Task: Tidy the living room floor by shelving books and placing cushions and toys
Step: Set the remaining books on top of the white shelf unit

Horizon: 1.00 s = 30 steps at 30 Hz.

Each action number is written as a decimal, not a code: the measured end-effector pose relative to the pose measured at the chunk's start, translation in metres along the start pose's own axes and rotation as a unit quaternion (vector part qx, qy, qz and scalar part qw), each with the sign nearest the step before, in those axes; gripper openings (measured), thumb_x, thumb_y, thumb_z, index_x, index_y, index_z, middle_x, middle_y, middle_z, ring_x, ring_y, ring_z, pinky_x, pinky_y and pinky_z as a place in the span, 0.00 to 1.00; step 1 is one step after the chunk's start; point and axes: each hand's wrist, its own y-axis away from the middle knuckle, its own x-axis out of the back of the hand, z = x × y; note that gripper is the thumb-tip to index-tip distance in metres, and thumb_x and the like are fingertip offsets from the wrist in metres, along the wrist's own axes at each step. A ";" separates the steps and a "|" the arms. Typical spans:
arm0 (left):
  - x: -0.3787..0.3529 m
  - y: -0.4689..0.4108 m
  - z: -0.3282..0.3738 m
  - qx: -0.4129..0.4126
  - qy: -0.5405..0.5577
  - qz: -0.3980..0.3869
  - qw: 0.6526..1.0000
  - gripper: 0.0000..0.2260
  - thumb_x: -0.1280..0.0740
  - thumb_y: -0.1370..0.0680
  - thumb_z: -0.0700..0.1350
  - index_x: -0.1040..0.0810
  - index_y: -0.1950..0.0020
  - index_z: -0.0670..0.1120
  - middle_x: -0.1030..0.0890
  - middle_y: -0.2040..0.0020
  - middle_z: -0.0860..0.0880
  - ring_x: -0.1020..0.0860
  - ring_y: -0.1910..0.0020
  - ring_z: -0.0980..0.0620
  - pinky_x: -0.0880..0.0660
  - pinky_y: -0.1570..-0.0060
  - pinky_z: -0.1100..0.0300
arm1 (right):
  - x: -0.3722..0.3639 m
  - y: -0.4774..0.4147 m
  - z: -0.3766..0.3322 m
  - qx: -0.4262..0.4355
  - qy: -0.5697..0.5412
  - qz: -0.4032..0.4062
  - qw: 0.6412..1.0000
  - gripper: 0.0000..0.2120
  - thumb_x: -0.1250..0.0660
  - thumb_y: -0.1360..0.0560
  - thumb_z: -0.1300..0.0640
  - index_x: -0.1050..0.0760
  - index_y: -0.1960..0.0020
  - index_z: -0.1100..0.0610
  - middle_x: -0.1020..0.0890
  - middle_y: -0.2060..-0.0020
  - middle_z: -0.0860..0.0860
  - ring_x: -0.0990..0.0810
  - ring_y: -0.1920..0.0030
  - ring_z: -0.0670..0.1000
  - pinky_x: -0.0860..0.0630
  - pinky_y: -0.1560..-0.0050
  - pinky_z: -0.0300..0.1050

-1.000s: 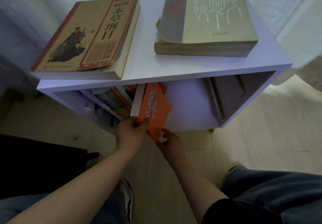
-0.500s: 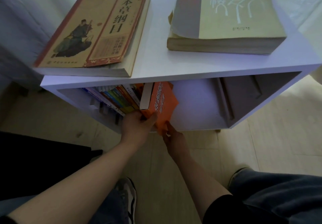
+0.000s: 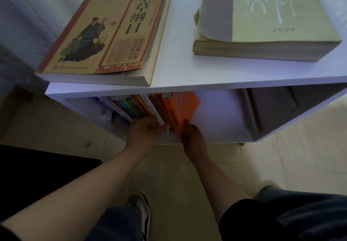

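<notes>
Shelving step, judged nearly done. Orange book [image 3: 185, 107] leans in the shelf's [image 3: 225, 85] lower bay, at the right end of the book row [image 3: 135, 108]. R hand [image 3: 191, 137] presses it, fingers straight; L hand [image 3: 145, 134] braces the row, grip unclear. Next: push book upright, flush w/ row.

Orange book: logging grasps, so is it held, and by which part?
Right hand fingers press the orange book at its lower front corner; left hand rests on the shelved books. Full grip cannot be told.
</notes>
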 end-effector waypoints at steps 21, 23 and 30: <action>0.018 0.070 0.015 0.013 -0.035 0.004 0.999 0.04 0.29 0.26 0.44 0.23 0.56 0.47 0.21 0.57 0.46 0.21 0.52 0.44 0.25 0.51 0.55 | 0.054 0.076 -0.028 -0.096 -0.088 0.002 0.991 0.27 0.36 0.21 0.57 0.40 0.25 0.58 0.28 0.32 0.57 0.24 0.38 0.55 0.32 0.38 0.40; 0.025 0.089 0.025 0.004 -0.014 0.010 1.000 0.03 0.30 0.26 0.41 0.21 0.58 0.48 0.20 0.56 0.47 0.22 0.53 0.47 0.26 0.56 0.57 | 0.071 0.101 -0.034 -0.093 -0.076 0.015 0.993 0.27 0.35 0.22 0.56 0.39 0.25 0.56 0.26 0.34 0.55 0.22 0.44 0.53 0.31 0.46 0.36; 0.047 0.149 0.071 -0.026 0.060 0.005 0.998 0.12 0.28 0.26 0.42 0.21 0.44 0.44 0.21 0.53 0.51 0.23 0.53 0.54 0.29 0.53 0.63 | 0.130 0.179 -0.075 -0.069 -0.098 0.069 0.990 0.27 0.34 0.23 0.56 0.35 0.26 0.52 0.23 0.37 0.54 0.22 0.50 0.49 0.23 0.46 0.46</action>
